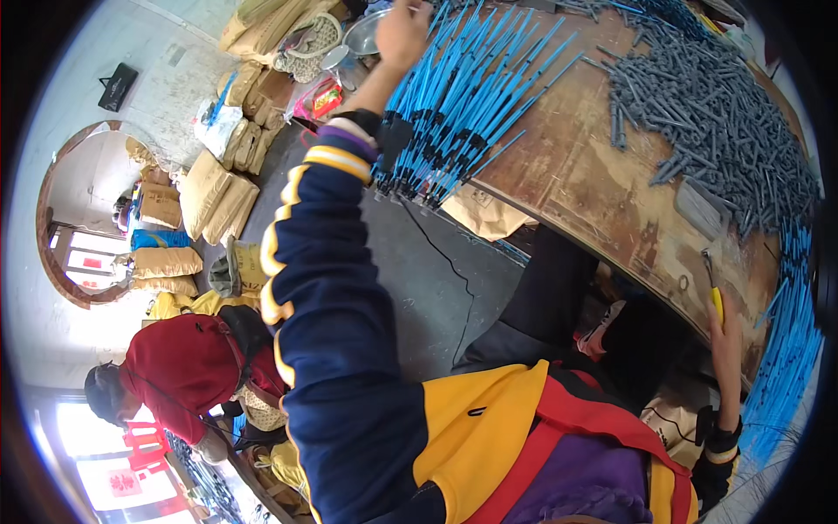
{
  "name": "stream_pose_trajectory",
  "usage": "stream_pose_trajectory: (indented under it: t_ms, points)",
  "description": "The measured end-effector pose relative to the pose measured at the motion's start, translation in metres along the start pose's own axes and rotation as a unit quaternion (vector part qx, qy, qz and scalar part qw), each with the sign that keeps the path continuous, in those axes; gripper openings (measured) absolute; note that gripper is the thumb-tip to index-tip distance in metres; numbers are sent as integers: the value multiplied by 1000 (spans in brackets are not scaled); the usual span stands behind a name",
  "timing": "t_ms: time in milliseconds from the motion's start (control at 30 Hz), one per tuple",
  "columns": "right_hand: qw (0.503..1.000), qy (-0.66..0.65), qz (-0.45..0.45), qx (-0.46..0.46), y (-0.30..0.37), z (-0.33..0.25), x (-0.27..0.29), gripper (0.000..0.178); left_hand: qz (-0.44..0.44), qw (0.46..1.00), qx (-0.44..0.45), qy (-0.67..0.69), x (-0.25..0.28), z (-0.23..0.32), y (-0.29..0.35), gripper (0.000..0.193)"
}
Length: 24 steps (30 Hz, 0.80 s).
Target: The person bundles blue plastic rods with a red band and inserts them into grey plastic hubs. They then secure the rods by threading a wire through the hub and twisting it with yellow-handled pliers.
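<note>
My left arm reaches up to the top edge. My left hand is closed there, its fingertips partly cut off, and what it holds cannot be made out. A clear round container is beside it. Under that wrist and to its right fans a large bunch of thin blue rods with black pieces on them. At the table's right side my right hand is closed round the yellow handle of a small tool with a thin, hooked metal end. The hooked end lies over the wooden table.
A heap of grey ribbed plastic tubes covers the table's far right, with a clear tray next to it. More blue rods lie at the right edge. Sacks are stacked along the wall. A person in red bends at lower left.
</note>
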State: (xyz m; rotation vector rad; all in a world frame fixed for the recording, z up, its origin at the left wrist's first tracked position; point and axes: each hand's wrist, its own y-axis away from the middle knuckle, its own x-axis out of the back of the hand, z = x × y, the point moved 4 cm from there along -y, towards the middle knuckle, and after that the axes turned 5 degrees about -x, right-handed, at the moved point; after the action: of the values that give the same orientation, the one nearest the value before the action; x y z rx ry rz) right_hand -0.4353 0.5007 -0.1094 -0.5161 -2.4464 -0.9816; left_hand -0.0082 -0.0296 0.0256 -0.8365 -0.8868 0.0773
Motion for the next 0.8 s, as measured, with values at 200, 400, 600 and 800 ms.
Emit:
stream_pose_trajectory:
  t_ms: [200, 400, 600, 800]
  points:
    - [809, 342, 366, 307, 0, 63, 54, 43, -111, 957, -183, 199, 107, 181, 29, 21]
    - [719, 391, 378, 432, 58, -12, 2, 13, -384, 836, -292, 260, 98, 341, 216, 17]
    - [839, 96, 332, 420, 167, 60, 32, 14, -490, 658, -231, 523, -4, 427, 365, 16]
    - [696, -180, 627, 300, 335, 116, 162, 16, -592, 532, -334, 506, -6, 473, 392, 13]
